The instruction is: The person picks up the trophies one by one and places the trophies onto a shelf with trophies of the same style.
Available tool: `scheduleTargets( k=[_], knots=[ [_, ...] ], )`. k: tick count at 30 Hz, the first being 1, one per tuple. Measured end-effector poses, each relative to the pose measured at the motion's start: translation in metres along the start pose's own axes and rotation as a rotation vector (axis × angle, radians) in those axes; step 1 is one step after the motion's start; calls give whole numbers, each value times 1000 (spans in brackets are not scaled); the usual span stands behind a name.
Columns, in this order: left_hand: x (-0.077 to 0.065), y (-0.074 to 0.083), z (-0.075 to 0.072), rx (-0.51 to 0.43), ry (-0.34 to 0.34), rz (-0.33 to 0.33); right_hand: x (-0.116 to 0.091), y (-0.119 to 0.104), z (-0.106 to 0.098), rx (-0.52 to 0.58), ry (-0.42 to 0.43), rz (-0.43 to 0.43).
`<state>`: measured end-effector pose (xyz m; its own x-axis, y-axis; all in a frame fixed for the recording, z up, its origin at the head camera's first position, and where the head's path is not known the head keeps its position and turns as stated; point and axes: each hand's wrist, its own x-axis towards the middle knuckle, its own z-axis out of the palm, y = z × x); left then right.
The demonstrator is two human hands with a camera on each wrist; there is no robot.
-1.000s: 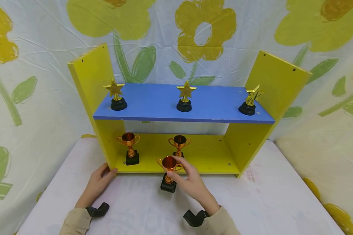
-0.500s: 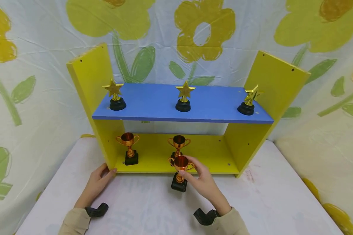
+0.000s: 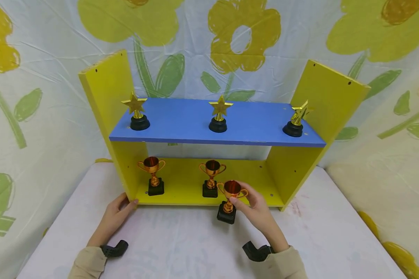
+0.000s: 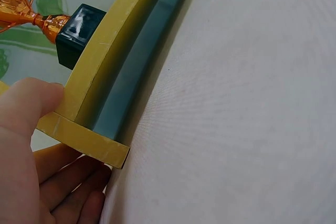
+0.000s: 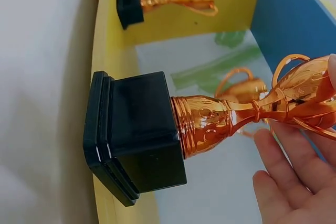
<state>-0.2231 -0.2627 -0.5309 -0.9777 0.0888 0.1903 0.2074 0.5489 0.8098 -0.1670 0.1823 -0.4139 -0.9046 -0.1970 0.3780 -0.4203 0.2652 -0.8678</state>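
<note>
My right hand (image 3: pixel 260 211) pinches a bronze-coloured trophy cup (image 3: pixel 231 190) by its bowl, just in front of the lower board. Its black square base (image 5: pixel 142 135) hangs free in the right wrist view. At the front left corner of a yellow and blue shelf (image 3: pixel 218 141), my left hand (image 3: pixel 113 217) grips the side panel, thumb on the inner side and fingers outside. Two matching trophy cups stand on the lower yellow board: a left cup (image 3: pixel 154 170) by the left panel and a middle cup (image 3: pixel 212 172) near the centre.
Along the blue upper board stand three gold star trophies: left (image 3: pixel 137 110), middle (image 3: pixel 219 112) and right (image 3: pixel 296 118). Yellow side panels (image 3: pixel 331 100) rise at both ends. A white cloth (image 3: pixel 174 240) covers the table, and a flower-print curtain (image 3: pixel 192 38) hangs behind.
My right hand has carried the held trophy cup to the right, past the middle cup, whose base is now uncovered. The left hand stays at the shelf corner.
</note>
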Motion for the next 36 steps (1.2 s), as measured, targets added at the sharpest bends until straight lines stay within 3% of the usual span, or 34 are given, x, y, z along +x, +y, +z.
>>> scheduleTargets(
  k=[14, 29, 36],
  knots=[
    [-1, 2, -1, 2, -3, 0, -3, 12, -32, 140, 134, 38],
    [0, 6, -1, -12, -8, -11, -4, 32, -54, 98, 229, 74],
    [-1, 3, 0, -16, -10, -2, -4, 43, -63, 168, 255, 48]
  ],
)
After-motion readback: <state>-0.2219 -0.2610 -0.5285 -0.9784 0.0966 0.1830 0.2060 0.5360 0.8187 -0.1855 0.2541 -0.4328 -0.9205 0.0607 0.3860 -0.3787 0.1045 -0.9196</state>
